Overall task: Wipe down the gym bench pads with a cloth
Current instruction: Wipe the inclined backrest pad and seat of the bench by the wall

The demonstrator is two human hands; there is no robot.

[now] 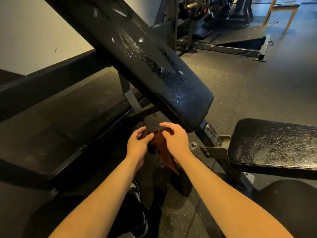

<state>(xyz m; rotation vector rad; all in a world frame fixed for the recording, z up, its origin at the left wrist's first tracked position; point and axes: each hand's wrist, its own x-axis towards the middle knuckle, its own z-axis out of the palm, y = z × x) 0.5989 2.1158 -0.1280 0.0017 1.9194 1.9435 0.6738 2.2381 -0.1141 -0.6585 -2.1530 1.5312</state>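
Observation:
A reddish-brown cloth (162,150) hangs between my two hands, just below the lower end of the inclined black back pad (154,66). My left hand (139,145) pinches the cloth's upper left part with curled fingers. My right hand (175,140) grips its upper right part, and a strip of cloth trails down under that wrist. The back pad shows wet streaks and droplets along its surface. The black seat pad (274,145) lies at the right, apart from both hands.
The bench's steel frame (212,148) joins the two pads right of my hands. A dark low beam (51,78) runs along the wall at left. Weight machines (223,31) and a wooden chair (283,12) stand at the back. My shoe (139,219) is on the rubber floor.

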